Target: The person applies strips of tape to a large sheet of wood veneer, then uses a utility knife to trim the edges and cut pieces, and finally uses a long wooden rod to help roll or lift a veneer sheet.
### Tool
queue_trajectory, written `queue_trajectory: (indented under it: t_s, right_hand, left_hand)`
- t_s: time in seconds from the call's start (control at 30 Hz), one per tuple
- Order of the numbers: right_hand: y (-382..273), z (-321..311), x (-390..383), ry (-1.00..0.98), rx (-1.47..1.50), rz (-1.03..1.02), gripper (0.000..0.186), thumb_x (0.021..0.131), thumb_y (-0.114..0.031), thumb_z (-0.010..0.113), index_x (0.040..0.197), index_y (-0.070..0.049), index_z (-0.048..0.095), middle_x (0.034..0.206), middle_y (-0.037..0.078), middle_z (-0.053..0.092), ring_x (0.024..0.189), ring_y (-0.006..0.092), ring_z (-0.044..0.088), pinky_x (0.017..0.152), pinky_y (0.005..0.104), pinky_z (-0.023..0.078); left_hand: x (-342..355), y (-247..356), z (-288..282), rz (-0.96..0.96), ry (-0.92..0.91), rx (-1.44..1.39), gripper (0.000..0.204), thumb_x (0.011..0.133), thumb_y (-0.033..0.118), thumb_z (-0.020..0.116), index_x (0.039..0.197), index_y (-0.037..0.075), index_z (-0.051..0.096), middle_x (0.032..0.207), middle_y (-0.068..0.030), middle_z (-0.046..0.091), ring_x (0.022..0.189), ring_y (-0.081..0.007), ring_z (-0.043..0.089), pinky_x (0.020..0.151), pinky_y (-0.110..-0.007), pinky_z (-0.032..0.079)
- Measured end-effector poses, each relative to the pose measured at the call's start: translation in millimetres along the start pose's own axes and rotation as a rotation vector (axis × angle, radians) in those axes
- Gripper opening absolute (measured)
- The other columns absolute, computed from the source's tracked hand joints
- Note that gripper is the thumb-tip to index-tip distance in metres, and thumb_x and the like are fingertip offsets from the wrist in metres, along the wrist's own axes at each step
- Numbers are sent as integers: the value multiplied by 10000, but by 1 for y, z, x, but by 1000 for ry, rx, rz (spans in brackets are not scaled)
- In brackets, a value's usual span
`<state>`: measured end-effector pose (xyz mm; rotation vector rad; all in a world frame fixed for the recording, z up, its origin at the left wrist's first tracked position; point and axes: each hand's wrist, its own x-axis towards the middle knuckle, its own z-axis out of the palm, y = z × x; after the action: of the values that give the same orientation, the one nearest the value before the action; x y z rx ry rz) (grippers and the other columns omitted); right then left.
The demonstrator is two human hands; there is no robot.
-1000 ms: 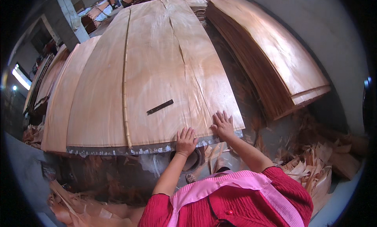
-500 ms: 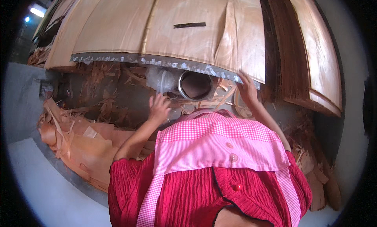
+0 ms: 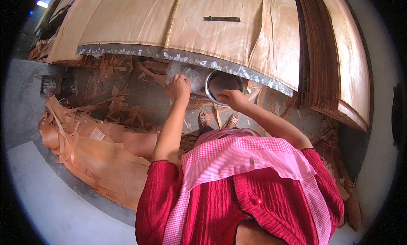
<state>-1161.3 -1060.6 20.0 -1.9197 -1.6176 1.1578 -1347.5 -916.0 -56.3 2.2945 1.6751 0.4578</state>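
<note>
In front of me, under the table's near edge, stands a round metal bucket (image 3: 207, 91) with a shiny rim; part of it is hidden by the table. My right hand (image 3: 233, 98) reaches over the bucket's opening, its fingers curled together; what they hold, if anything, is hidden. To the left of the bucket lies a crumpled clear plastic bag (image 3: 196, 77). My left hand (image 3: 180, 87) is closed at the bag's left side, and I cannot make out what is in its fingers.
Pale veneer sheets (image 3: 127, 20) cover the table, with a thin stick (image 3: 182, 12) and a dark strip (image 3: 221, 19) on top. More veneer (image 3: 324, 54) is stacked at the right. Torn veneer (image 3: 101, 154) heaps up at the left, and scraps litter the floor around my feet (image 3: 204, 118).
My right hand has left the table edge and come down to the bucket. My left hand has moved forward to the plastic bag and closed. My feet have come into view.
</note>
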Motion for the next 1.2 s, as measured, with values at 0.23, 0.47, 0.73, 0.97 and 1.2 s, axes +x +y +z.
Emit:
queue_trajectory:
  t_s: [0.23, 0.47, 0.73, 0.97, 1.2]
  right_hand:
    - [-12, 27, 43, -146, 1060, 356, 281, 842, -276, 549, 890, -2, 588, 737, 54, 583, 614, 141, 523, 533, 284, 433]
    - [-5, -44, -64, -137, -56, 16, 248, 796, -169, 549, 1007, -46, 588, 758, 145, 614, 668, 242, 594, 611, 351, 458]
    - [55, -72, -130, -233, -919, 34, 628, 729, -381, 634, 1276, -174, 404, 1181, 201, 494, 1031, 332, 527, 854, 381, 429]
    - [47, -3, -27, -196, 415, 92, 207, 840, -196, 526, 837, -6, 610, 666, 97, 620, 598, 203, 605, 566, 309, 471]
    - [81, 20, -3, -118, -497, -399, 236, 845, -238, 513, 788, -31, 613, 652, 71, 624, 567, 191, 601, 530, 319, 476]
  left_hand:
    - [-105, 75, -52, 417, -431, -657, 160, 688, 181, 651, 695, 36, 585, 689, -162, 586, 673, -308, 584, 608, -391, 444]
    - [-45, 103, -73, 1027, -370, -140, 645, 671, 151, 654, 1264, 180, 402, 1266, -72, 443, 1212, -260, 360, 1013, -508, 183]
    - [-32, 75, 27, 1005, -829, -174, 210, 731, 322, 527, 729, 140, 632, 778, -69, 630, 730, -239, 606, 650, -424, 432]
    - [-51, 90, -22, 683, -598, -584, 166, 811, 201, 499, 790, 55, 577, 751, -122, 570, 732, -306, 569, 647, -397, 445]
    - [-73, 71, 2, 157, -425, -681, 408, 777, 162, 588, 1159, 88, 464, 708, -112, 622, 623, -214, 584, 593, -335, 464]
